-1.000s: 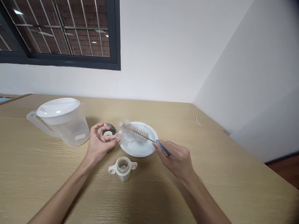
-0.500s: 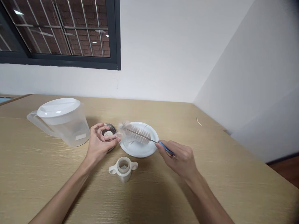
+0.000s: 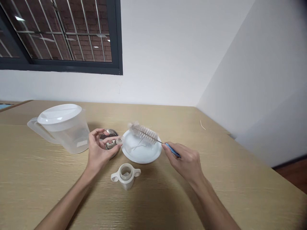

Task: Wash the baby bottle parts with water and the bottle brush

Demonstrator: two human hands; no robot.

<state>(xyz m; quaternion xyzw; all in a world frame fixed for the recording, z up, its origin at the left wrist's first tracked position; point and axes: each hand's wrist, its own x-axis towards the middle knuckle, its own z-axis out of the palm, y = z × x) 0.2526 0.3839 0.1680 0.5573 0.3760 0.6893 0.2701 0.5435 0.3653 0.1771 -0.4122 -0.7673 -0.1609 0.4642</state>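
My left hand (image 3: 100, 148) pinches a small, clear bottle nipple (image 3: 119, 140) between thumb and finger, its round opening towards me. My right hand (image 3: 184, 158) is closed on the blue handle of a bottle brush (image 3: 146, 133). The brush's white bristles hang over a white plate (image 3: 141, 159), their tufted tip apart from the nipple. Behind my left fingers is a metal bowl (image 3: 112, 131), partly hidden, with a small white ring-shaped piece (image 3: 110, 144) in it. Nearer me, a two-handled baby bottle (image 3: 127, 183) stands upright with its top open.
A translucent pitcher (image 3: 69, 137) with a white lid stands on the left of the wooden table (image 3: 216, 191). Thin strands (image 3: 137, 146) show in the plate. A small pale strip (image 3: 202, 125) lies at the far right. Behind the table are a wall and a barred window (image 3: 72, 38).
The brush has drawn back from the nipple, its tip moving right and slightly up. My left hand has turned the nipple so its round opening shows. The view has shifted slightly.
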